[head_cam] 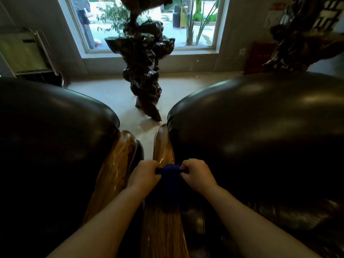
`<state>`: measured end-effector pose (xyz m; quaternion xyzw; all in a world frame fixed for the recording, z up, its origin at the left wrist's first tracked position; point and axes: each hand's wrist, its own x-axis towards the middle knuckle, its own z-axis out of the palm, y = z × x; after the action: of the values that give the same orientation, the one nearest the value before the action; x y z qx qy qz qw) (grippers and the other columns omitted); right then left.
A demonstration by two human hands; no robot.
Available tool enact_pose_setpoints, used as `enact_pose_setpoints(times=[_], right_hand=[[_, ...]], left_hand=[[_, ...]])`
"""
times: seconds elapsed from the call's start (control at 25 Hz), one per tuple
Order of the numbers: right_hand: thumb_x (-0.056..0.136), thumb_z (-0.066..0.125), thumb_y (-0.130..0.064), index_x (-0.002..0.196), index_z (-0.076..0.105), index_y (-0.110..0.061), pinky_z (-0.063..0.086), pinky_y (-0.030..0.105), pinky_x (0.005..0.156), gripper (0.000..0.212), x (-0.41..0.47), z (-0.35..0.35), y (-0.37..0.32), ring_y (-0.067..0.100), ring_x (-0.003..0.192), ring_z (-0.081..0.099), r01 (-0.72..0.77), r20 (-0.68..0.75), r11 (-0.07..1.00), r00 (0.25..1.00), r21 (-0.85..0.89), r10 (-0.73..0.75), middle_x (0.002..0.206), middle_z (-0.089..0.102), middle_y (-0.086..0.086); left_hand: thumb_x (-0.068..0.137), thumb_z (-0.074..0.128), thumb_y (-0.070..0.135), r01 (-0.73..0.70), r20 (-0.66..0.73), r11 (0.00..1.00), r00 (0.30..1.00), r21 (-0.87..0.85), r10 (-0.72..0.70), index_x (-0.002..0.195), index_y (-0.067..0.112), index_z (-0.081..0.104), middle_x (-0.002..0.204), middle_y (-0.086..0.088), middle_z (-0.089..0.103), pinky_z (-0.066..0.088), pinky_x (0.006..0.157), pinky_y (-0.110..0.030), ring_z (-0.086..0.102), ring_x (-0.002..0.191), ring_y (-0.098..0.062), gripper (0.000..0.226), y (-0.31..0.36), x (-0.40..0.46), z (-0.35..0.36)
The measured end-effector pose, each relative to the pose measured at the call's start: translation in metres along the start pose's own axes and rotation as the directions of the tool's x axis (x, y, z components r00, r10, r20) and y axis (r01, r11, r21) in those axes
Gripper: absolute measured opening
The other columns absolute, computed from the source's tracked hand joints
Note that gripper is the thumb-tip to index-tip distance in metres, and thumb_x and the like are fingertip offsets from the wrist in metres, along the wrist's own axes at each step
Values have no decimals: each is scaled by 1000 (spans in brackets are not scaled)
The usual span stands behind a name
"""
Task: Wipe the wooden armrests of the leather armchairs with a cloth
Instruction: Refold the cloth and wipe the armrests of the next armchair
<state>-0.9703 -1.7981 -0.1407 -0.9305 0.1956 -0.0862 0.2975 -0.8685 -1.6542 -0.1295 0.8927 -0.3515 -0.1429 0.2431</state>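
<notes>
Both hands pinch a dark blue cloth point(168, 185) over the right armchair's wooden armrest point(163, 229): left hand point(144, 174) grips its left edge, right hand point(198, 175) its right edge. The left armchair's armrest point(113, 170) lies just beside.

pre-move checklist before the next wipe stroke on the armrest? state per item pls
1. Left hand grips the blue cloth: ok.
2. Right hand grips the cloth: ok.
3. Cloth lies over the right chair's wooden armrest: ok.
4. Cloth pressed flat on the wood: cannot tell, it looks bunched between the hands.
5. Armrest ahead of the cloth free of objects: ok.
6. Left chair's armrest already wiped: cannot tell.
</notes>
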Motion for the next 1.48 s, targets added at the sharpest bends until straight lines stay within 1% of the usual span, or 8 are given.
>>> enact_pose_setpoints(times=[0.12,0.28,0.44,0.64,0.8,0.88,1.16,1.48], right_hand=[[80,63,-18,82,64,-20,43,22,67,3,-23,-65,-35,11,81,56,13,-21,1000,1000,-10,-13,86,58,-6],[76,65,-23,76,65,-23,45,29,64,1,-88,-166,-91,16,79,60,-5,-100,999,995,-49,1,81,64,-4],[73,68,-19,73,69,-19,51,35,71,2,-164,-252,-130,17,78,62,-27,-198,999,980,-35,19,77,68,0],[74,71,-16,79,69,-17,51,25,70,5,-274,-339,-149,11,76,62,-63,-200,998,978,-6,61,77,67,-3],[75,72,-16,79,68,-18,49,20,71,5,-357,-386,-130,7,77,62,-114,-222,993,969,-30,104,79,66,-5],[74,72,-16,75,68,-19,45,15,64,6,-394,-403,-112,2,72,60,-145,-242,989,961,-29,134,74,63,-9],[72,73,-18,59,58,-33,35,4,49,25,-524,-479,-4,-8,59,56,-214,-295,977,934,-6,203,63,59,-18],[74,71,-16,66,65,-22,37,8,53,12,-593,-572,116,0,62,55,-223,-277,975,937,-2,214,64,58,-12]], left_hand=[[81,59,11,-59,-42,998,997,4,59,95,17,68,92,-3,68,54,71,-25,62,79,-11,17,44,-28,-50],[79,60,13,-188,-68,982,980,9,188,97,19,69,95,-1,67,32,58,-7,52,77,-5,21,122,-91,-119],[75,65,14,-273,-131,959,956,-68,263,95,20,71,86,4,65,32,60,-7,54,75,-4,21,199,-155,-167],[72,70,18,-387,-44,913,922,-128,384,89,21,72,78,10,64,44,72,-15,58,69,2,18,287,-230,-189],[70,72,19,-446,-15,883,893,-146,449,85,25,73,68,20,60,37,62,-8,55,64,9,16,355,-276,-168],[71,73,19,-452,20,879,888,-151,459,85,26,72,70,20,60,37,59,-7,56,66,9,16,386,-293,-148],[73,72,20,-440,118,872,874,-214,470,91,21,71,91,7,66,41,63,-10,61,80,-2,18,519,-353,-43],[75,70,16,-414,100,870,886,-268,452,93,17,72,94,0,68,48,76,-23,62,85,-10,18,657,-371,54]])
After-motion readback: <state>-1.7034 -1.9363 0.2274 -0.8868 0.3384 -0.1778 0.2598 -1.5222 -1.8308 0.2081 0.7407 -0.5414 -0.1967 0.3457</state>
